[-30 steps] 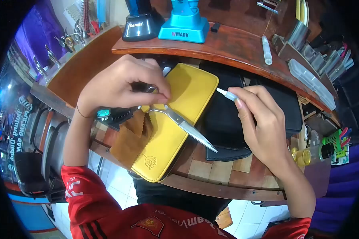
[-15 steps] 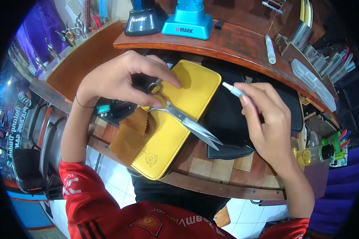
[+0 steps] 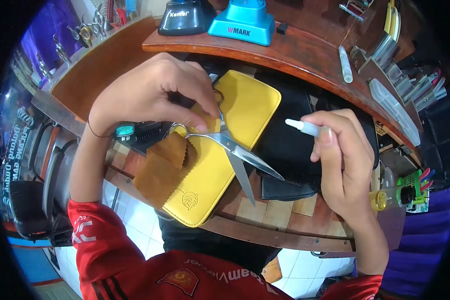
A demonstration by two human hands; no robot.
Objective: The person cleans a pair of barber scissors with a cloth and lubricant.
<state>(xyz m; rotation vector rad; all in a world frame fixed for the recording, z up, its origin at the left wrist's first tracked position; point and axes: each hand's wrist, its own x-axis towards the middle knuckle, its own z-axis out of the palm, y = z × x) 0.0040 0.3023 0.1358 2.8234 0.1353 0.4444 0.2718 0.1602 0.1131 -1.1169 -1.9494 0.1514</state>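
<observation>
From the head camera, with directions taken from the scissors' pivot, the scissors [image 3: 228, 145] are over the yellow case [image 3: 255, 102], their blades spread, one tip toward 4 o'clock and the other toward 5 o'clock. Whether they touch the case is hard to tell. The left hand [image 3: 167, 92], at about 10 o'clock, is clamped on the handles, thumb and fingertips closed in near the two loops.

The right hand [image 3: 346, 162], at 3 o'clock, pinches a small tube [image 3: 309, 128] between thumb and forefinger, its white tip pointing back between 9 and 10 o'clock, near the scissors but apart from them. The two hands are well apart from each other.

The case lies aslant on the table [image 3: 265, 215], from 1 o'clock down to 7 o'clock. A brown cloth [image 3: 157, 177] with zigzag edges lies over its side at 8 o'clock. A black case [image 3: 285, 147] is just beside it at 3 o'clock, and a black pouch [image 3: 287, 191] at 4 o'clock. A teal item [image 3: 125, 131] is at 9 o'clock.

On the raised shelf [image 3: 205, 46] are a blue stand [image 3: 241, 31] at 12 o'clock, a dark stand [image 3: 185, 21] at 11 o'clock and a white pen [image 3: 345, 65] at 2 o'clock.
</observation>
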